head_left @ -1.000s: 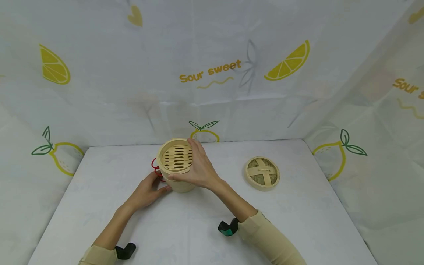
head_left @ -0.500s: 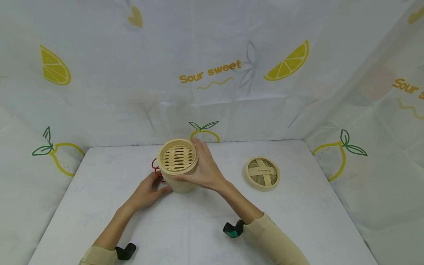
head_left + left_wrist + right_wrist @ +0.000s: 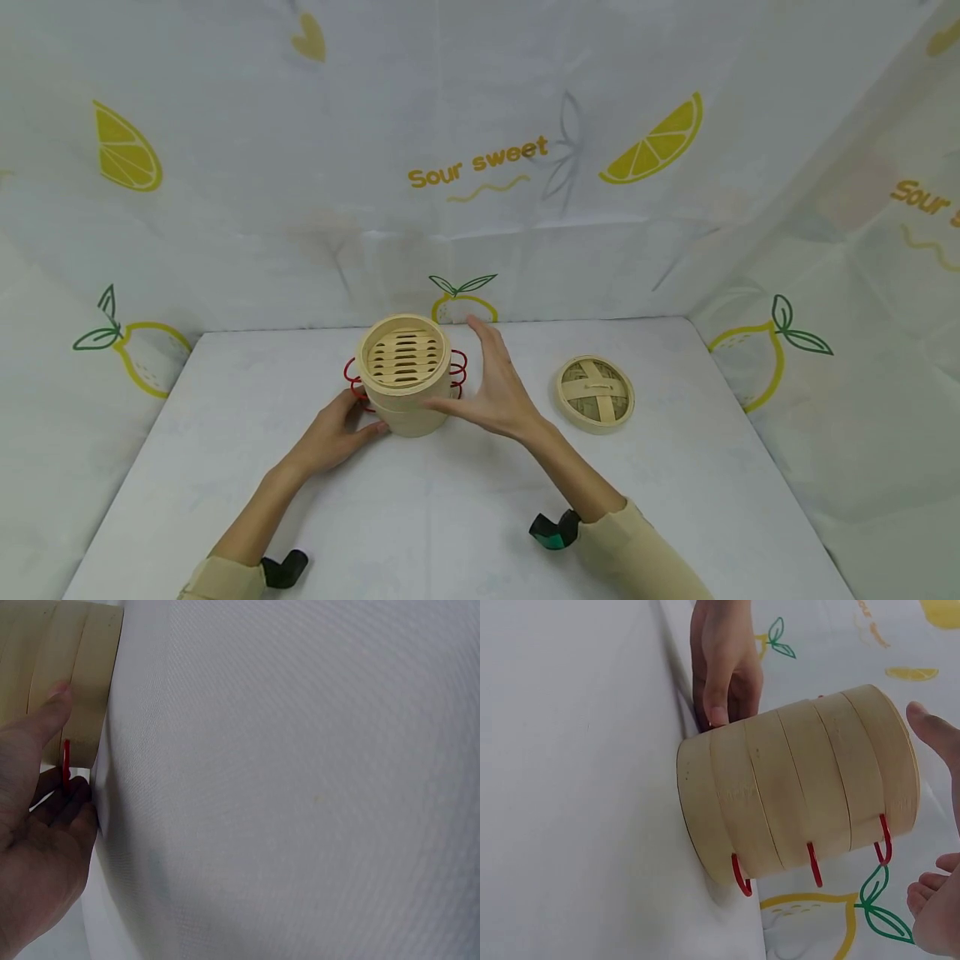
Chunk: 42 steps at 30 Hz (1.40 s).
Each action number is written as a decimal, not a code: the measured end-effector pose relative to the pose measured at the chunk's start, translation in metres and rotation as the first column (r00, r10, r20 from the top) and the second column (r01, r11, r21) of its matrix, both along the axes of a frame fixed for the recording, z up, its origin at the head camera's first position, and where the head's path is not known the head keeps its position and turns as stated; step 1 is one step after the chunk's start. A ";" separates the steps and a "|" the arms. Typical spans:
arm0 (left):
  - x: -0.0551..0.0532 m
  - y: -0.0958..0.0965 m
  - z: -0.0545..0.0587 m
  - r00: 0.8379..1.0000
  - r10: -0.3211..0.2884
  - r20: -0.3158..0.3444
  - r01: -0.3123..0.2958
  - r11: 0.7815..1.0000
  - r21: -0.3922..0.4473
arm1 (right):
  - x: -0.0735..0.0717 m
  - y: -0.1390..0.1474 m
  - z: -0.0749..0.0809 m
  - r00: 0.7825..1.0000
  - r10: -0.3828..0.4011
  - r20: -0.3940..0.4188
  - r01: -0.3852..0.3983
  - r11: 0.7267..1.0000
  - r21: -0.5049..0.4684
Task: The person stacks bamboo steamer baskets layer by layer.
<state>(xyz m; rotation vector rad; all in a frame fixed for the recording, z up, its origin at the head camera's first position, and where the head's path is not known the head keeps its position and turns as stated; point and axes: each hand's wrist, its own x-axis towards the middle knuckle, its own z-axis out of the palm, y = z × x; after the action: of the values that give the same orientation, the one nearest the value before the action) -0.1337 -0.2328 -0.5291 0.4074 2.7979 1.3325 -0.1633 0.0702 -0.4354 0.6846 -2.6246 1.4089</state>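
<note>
A stack of small bamboo steamer baskets (image 3: pixel 405 354) stands upright on the table, its slatted top tier uncovered. Red loop handles (image 3: pixel 815 866) stick out from its sides. Low on the stack's left side, my left hand (image 3: pixel 333 429) holds it, thumb against the wall and fingers around by a red handle (image 3: pixel 66 761). My right hand (image 3: pixel 502 396) is spread just right of the stack, holding nothing. A gap shows between its thumb (image 3: pixel 934 735) and the top tier in the right wrist view.
A round bamboo lid (image 3: pixel 594 392) with a woven cross strap lies to the right on the white table (image 3: pixel 450 533). Lemon-print cloth (image 3: pixel 480 100) hangs behind and at both sides. Black wrist mounts (image 3: pixel 285 569) jut from the sleeves.
My right hand has let go of the steamer stack's upper tiers and moved right, uncovering the red handles on that side. The left hand and the stack stay put.
</note>
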 end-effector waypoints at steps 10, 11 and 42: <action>-0.001 -0.001 -0.001 1.000 -0.006 0.000 0.006 1.000 0.002 | 0.003 0.027 -0.006 0.999 -0.027 -0.035 0.026 1.000 -0.011; -0.001 -0.001 -0.001 1.000 -0.006 0.001 0.006 1.000 0.003 | 0.003 0.029 -0.007 0.999 -0.027 -0.034 0.026 1.000 -0.011; -0.001 -0.002 -0.003 1.000 0.001 0.017 -0.001 1.000 0.003 | 0.010 0.115 -0.036 0.992 -0.095 -0.080 0.098 0.995 0.035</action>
<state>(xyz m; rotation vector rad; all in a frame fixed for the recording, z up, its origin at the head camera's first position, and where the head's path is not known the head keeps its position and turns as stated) -0.1349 -0.2345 -0.5324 0.3931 2.7827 1.3339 -0.1537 0.1856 -0.4715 0.5954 -2.5934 1.2815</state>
